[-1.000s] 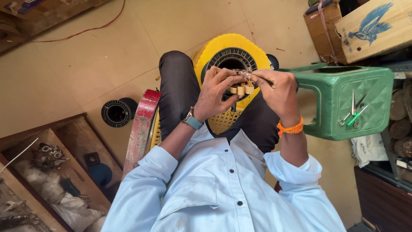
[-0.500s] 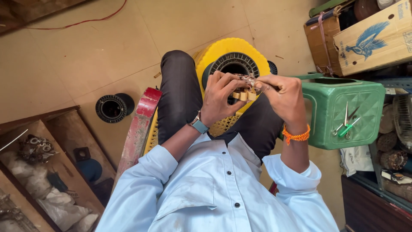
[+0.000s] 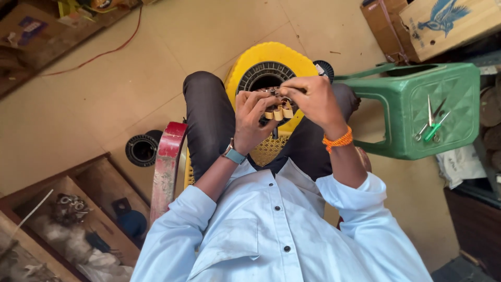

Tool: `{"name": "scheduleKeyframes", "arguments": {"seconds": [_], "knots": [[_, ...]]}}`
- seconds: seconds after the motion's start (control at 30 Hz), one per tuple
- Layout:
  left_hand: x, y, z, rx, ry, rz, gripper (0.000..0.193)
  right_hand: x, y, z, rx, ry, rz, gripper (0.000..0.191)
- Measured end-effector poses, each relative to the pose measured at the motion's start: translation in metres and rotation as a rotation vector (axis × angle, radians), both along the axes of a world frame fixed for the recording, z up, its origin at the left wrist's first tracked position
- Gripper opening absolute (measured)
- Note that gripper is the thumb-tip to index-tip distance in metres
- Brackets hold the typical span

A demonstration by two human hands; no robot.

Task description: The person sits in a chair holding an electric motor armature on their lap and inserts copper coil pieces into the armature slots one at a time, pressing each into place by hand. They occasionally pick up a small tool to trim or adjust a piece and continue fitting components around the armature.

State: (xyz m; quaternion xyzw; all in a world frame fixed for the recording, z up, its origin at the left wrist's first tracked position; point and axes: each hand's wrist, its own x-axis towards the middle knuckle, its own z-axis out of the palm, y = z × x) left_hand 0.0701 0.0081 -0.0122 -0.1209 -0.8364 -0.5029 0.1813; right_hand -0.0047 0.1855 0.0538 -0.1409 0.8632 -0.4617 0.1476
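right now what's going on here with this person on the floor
A person sits over a yellow round frame, working with both hands close together in front of them. The left hand cradles a small dark wound part with tan paper-like strips sticking out of it. The right hand pinches at the top of that part with its fingers. To the person's right, a green plastic stool carries scissors and green-handled pliers, untouched.
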Motion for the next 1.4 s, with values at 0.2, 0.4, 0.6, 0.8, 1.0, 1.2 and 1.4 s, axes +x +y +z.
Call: {"name": "scheduleKeyframes", "arguments": {"seconds": [0.2,0.4,0.6,0.8,1.0,1.2,1.4], "knots": [[0.001,0.012,-0.003,-0.018,-0.019,0.033,0.045,0.0,0.011,0.006,-0.047,-0.01,-0.056,0.013],[-0.002,0.019,-0.011,-0.076,-0.008,-0.006,0.041,0.01,0.036,0.016,-0.128,0.111,-0.049,0.012],[0.001,0.029,-0.018,-0.084,-0.013,0.023,0.042,0.01,0.054,0.014,-0.142,0.203,-0.061,0.013],[0.006,0.033,-0.017,-0.084,-0.062,0.022,0.046,0.029,0.073,0.001,-0.158,0.177,0.006,0.015],[0.006,0.028,-0.012,-0.126,-0.055,-0.038,0.043,0.089,0.086,-0.031,-0.063,-0.079,0.024,0.018],[0.001,0.007,0.015,-0.013,-0.212,-0.248,0.051,0.109,0.076,-0.046,0.2,-0.119,-0.084,0.015],[0.015,0.022,0.044,-0.049,-0.174,0.056,0.044,0.107,0.095,0.003,0.145,0.295,-0.257,0.038]]}}
